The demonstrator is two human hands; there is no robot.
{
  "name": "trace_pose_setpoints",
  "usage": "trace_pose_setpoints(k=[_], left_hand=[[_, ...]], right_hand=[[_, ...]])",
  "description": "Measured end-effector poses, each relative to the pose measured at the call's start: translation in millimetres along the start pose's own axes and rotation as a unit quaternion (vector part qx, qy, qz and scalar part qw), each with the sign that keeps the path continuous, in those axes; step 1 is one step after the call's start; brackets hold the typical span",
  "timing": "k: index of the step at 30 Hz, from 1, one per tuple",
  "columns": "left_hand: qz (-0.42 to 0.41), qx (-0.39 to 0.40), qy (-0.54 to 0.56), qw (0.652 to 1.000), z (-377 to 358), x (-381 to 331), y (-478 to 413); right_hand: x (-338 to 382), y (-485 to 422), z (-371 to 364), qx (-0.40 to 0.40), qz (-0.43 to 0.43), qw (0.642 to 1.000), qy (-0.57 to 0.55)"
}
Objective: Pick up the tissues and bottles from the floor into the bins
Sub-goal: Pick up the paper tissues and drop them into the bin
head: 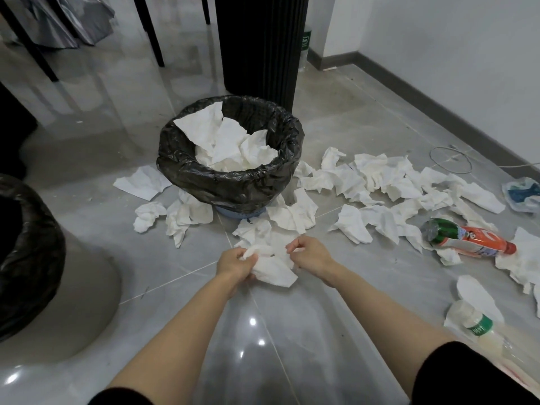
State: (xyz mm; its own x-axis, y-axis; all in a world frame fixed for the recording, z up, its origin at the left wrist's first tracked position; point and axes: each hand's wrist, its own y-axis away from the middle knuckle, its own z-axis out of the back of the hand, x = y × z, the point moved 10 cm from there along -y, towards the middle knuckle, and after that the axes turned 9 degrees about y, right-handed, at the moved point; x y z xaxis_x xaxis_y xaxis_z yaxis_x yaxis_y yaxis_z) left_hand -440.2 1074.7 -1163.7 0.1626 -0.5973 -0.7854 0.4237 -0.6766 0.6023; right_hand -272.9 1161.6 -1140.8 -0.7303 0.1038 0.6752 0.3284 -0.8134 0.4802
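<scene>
My left hand grips a crumpled white tissue just above the floor. My right hand pinches another tissue piece beside it. Straight ahead stands a bin lined with a black bag, holding several tissues. Many crumpled tissues lie scattered around the bin and off to the right. An orange-labelled bottle lies on its side at the right. A clear bottle with a green label lies at the lower right.
A second black-lined bin stands at the left edge. A black ribbed column rises behind the first bin, with chair legs further back. A white wall and dark baseboard run along the right. A wire ring lies near it.
</scene>
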Motion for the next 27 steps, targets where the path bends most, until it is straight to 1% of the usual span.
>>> trace_pose_setpoints(k=[1,3,5,6,10,13,16,18,20,23,24,25,27], left_hand=[[-0.005,-0.010,-0.021,1.000,7.7,1.9,-4.1],[-0.002,-0.037,-0.072,0.997,24.8,8.5,-11.1],[0.001,-0.055,-0.105,0.993,35.5,12.5,-13.9],[0.004,-0.056,-0.112,0.992,39.0,13.7,-15.2],[0.010,-0.030,-0.124,0.992,35.8,15.6,-19.4],[0.008,-0.016,-0.113,0.993,26.4,15.6,-20.5],[0.005,0.006,-0.114,0.993,9.9,11.0,-16.9],[-0.003,0.015,-0.123,0.992,2.3,6.6,-15.8],[-0.013,0.025,-0.138,0.990,-6.4,2.5,-12.9],[-0.022,0.030,-0.184,0.982,-15.9,3.6,-9.7],[-0.022,0.034,-0.205,0.978,-20.4,5.3,-7.4],[-0.023,0.036,-0.228,0.973,-23.2,7.0,-5.5],[-0.028,0.047,-0.270,0.961,-28.2,11.3,-2.9]], right_hand=[[4.6,-3.0,-2.9,-0.010,0.017,0.998,0.061],[11.7,-9.4,-21.9,0.016,0.053,0.983,0.176],[4.4,-15.6,-42.2,0.058,0.052,0.962,0.263],[-0.3,-19.0,-48.3,0.066,0.042,0.954,0.291],[-4.6,-24.6,-42.1,0.018,0.033,0.922,0.385],[-9.6,-22.8,-24.6,-0.027,0.004,0.921,0.389],[-26.4,-12.7,-9.7,-0.039,-0.017,0.920,0.389],[-35.7,-3.1,-7.2,-0.035,-0.013,0.921,0.387],[-47.8,8.3,-9.2,-0.006,-0.014,0.925,0.380],[-62.4,25.4,-19.8,0.083,-0.021,0.924,0.373],[-64.3,31.2,-18.3,0.094,-0.025,0.925,0.368],[-61.5,35.5,-14.4,0.088,-0.027,0.930,0.356],[-53.0,36.9,-0.5,0.024,-0.028,0.945,0.326]])
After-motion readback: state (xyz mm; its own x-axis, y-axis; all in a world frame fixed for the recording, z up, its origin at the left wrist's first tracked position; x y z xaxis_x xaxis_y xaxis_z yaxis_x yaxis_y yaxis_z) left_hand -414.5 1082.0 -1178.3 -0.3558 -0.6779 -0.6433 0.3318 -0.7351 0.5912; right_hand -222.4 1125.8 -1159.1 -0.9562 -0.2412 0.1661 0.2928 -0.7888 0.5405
